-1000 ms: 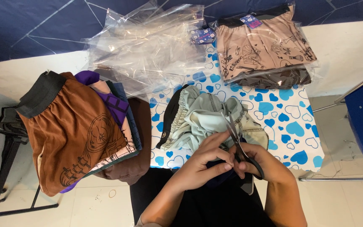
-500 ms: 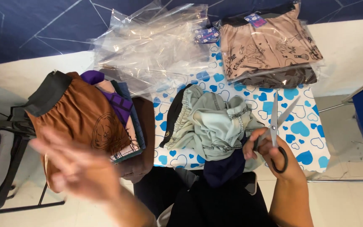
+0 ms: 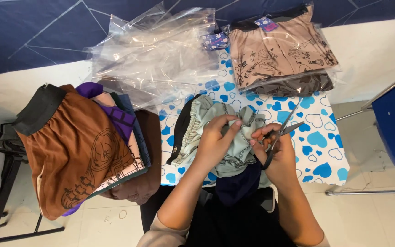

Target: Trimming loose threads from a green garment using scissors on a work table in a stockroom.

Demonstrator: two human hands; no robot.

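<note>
Right hand (image 3: 274,153) clamped in a firm grip on the black handles of the scissors (image 3: 280,132), blades parted and aimed up toward the far right. Left hand (image 3: 216,139) pinching a fold of the pale green garment (image 3: 225,132), fingers closed on the cloth just beside the right thumb. Garment bunched at the near middle of the desk (image 3: 318,151), on a white cover printed with blue hearts, dark waistband turned to the left, a navy piece hanging below it at the near edge. Off to the left, a stack of folded shorts (image 3: 81,146), brown one on top, resting on a black chair. At the far side, a heap of empty clear bags (image 3: 154,50). Beside it on the right, bagged tan shorts (image 3: 282,48) lying flat.
</note>
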